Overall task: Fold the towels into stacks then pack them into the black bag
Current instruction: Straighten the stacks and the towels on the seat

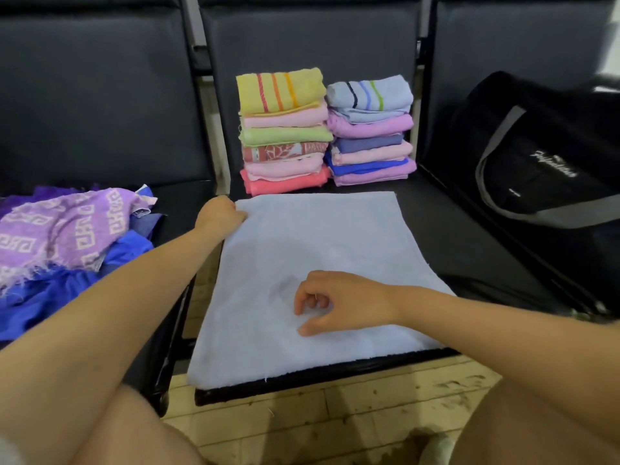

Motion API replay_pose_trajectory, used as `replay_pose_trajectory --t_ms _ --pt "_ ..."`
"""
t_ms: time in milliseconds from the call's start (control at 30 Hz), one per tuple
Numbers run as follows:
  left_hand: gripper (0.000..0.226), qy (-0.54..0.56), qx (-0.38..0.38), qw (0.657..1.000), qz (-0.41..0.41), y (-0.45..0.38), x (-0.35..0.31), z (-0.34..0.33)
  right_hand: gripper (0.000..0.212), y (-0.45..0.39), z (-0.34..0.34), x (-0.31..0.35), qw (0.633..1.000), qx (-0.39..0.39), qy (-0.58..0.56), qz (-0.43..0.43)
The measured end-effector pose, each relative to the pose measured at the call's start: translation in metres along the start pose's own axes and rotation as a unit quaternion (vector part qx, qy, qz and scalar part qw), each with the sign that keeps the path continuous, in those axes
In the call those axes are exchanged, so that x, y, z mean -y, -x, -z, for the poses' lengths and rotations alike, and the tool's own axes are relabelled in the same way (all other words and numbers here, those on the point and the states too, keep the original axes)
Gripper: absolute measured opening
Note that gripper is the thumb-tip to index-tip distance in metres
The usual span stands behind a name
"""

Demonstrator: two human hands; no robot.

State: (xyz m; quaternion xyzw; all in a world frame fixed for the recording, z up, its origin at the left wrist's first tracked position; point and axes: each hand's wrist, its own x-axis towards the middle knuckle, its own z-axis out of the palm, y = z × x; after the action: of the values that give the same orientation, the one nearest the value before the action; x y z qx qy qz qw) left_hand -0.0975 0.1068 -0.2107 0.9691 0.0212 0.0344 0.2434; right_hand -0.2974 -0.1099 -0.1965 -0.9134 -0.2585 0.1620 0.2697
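At far left, on the left seat point(100, 105): a loose heap of unfolded towels point(63, 250), purple patterned one on top, blue ones beneath. Just right of the heap, at middle left: left hand point(218, 214), fingers curled around the far left corner of the pale blue towel point(302, 283), pinching its edge. Spread flat over the front of the middle seat point(432, 229), lower centre of the frame: that pale blue towel, near edge reaching the seat's front rim. Behind it, upper centre, against the backrest: two stacks of folded towels, touching side by side. Left stack point(283, 132) topped by a yellow striped towel; right stack point(370, 130) topped by a light blue striped one. Lower centre right: right hand point(339, 303) resting on the spread towel, fingers loosely curled, gripping nothing visible. At far right, on the right seat: black bag point(543, 156) with grey handles. Along the bottom: bare knees over a tiled floor point(302, 421).
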Motion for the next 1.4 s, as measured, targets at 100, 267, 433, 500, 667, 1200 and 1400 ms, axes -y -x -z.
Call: replay_pose_trajectory --t_ms 100,267,433,500,667,1200,1400 --pt "0.015 -0.013 -0.032 0.999 -0.023 -0.003 -0.005 -0.003 0.014 0.008 0.000 0.002 0.999 -0.018 0.001 0.040" --pt "0.020 -0.050 -0.068 0.996 0.001 -0.007 -0.009 -0.001 0.039 0.026 -0.013 0.005 0.993 0.002 0.054 0.102" --pt "0.040 -0.072 -0.049 0.996 -0.025 0.010 -0.020 -0.005 0.018 0.026 -0.016 0.003 0.967 -0.048 0.174 0.177" --pt "0.038 -0.114 -0.072 0.989 -0.067 0.024 -0.026 -0.005 0.015 0.024 -0.012 0.005 0.967 -0.052 0.180 0.171" --pt "0.030 0.008 -0.061 0.983 -0.171 0.077 -0.044 0.008 0.007 0.013 0.000 0.006 0.996 -0.076 0.026 0.047" --pt "0.015 -0.137 0.153 0.934 -0.291 0.195 -0.026 0.030 0.012 -0.001 0.012 -0.001 0.985 0.003 -0.152 -0.077" --pt "0.023 0.041 0.126 0.960 -0.246 0.178 -0.014 0.028 0.022 0.008 0.012 0.016 0.961 -0.078 0.263 -0.039"
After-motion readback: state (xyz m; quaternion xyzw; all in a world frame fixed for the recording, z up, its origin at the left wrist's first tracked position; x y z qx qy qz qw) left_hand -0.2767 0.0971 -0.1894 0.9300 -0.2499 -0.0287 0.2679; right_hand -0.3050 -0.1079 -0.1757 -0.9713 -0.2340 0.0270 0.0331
